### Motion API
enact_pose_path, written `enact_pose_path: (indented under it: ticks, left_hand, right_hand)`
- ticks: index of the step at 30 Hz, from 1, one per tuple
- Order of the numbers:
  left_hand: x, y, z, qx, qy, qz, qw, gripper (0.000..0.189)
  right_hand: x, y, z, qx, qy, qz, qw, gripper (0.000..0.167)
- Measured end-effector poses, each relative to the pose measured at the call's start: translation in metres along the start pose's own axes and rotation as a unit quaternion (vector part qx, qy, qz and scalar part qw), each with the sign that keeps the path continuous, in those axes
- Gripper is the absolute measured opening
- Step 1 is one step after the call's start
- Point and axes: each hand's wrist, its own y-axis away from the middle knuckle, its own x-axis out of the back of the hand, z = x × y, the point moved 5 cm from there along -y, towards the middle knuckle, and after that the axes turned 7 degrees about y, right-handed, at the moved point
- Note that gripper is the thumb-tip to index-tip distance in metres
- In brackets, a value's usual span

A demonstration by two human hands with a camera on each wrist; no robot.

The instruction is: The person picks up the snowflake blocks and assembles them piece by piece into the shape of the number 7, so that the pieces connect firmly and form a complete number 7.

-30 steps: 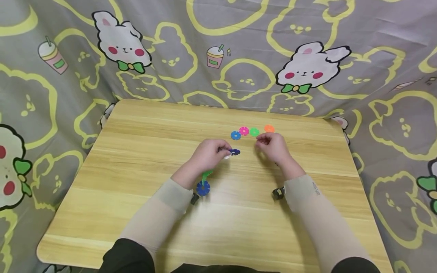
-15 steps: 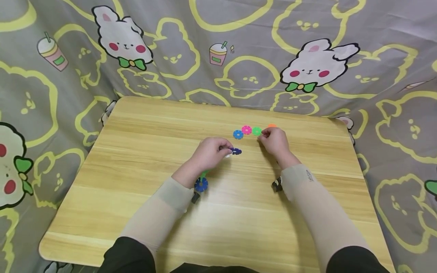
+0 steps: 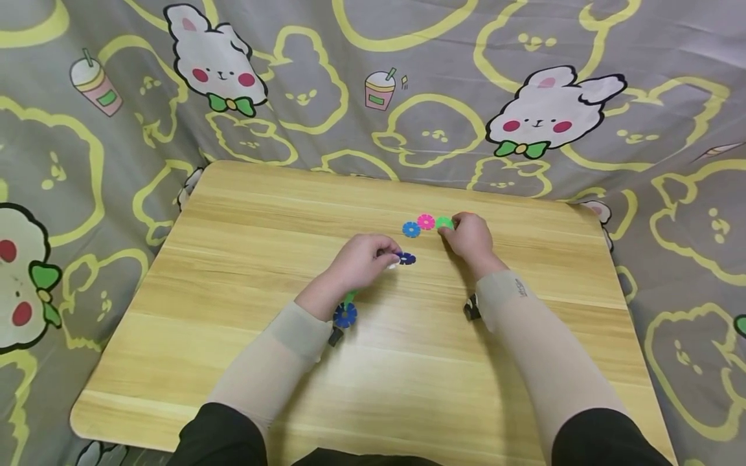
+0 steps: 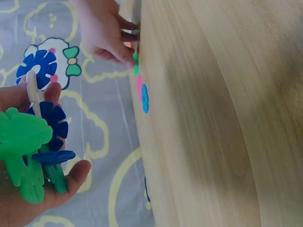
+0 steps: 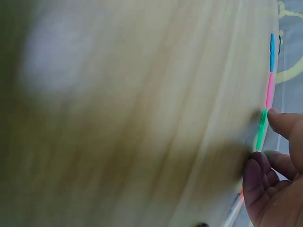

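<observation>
Stretches in from the bottom of the frame in pale sleeves (image 3: 568,369), over the wooden table (image 3: 175,323). Nearest, just below centre, shows a dark blue disc (image 3: 340,321) by the left wrist, apparently part of the linked discs (image 4: 26,132) in the left hand (image 3: 360,260). Holds these near mid-frame, with fingers and thumb curled round the joined pieces. Includes green, white, teal and blue pieces already slotted together, so seems partway along; cannot tell the full count, with some hidden by the hand. Farther off, right of centre, has the right hand (image 3: 471,234) nearly closed at the green disc (image 5: 261,128), thumb at one edge and fingertips at the other, apparently in a light pinch; cannot tell how firm. Just left of that, leaves the pink disc (image 3: 422,219) and light blue disc (image 3: 408,232) lying unattached on the table. Behind the right hand, gives only a sliver of the orange disc (image 3: 468,213), also apparently left to add. Farthest, across the top, ends at a grey patterned curtain (image 3: 326,65)
</observation>
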Motion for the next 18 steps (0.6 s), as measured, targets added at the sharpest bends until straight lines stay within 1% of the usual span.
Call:
enact_pose_path:
  ticks: [2,5,10,14,18]
  left_hand:
    - [0.0005,0.0004,-0.0002,0.001,0.0,0.001,1.0,0.015]
    - [0.001,0.0008,-0.0004,0.001,0.002,0.002,1.0,0.016]
    - [0.002,0.0009,-0.0014,-0.003,0.003,0.003,1.0,0.016]
    - [0.0027,0.0012,-0.0021,-0.002,0.004,0.005,1.0,0.016]
    - [0.003,0.0017,-0.0024,0.006,0.004,0.005,1.0,0.015]
  right_hand:
    - [-0.0018,-0.0025,-0.0008,-0.01,0.011,-0.007,0.9999,0.057]
    - [-0.0039,-0.0053,-0.0013,-0.026,0.024,-0.018,0.9992,0.061]
    - [-0.0059,-0.0075,-0.0014,-0.043,0.035,-0.018,0.9983,0.062]
    - [-0.0055,-0.0064,-0.0025,-0.045,0.036,-0.019,0.9982,0.059]
    - [-0.0039,-0.0035,-0.0035,-0.043,0.028,-0.022,0.9984,0.058]
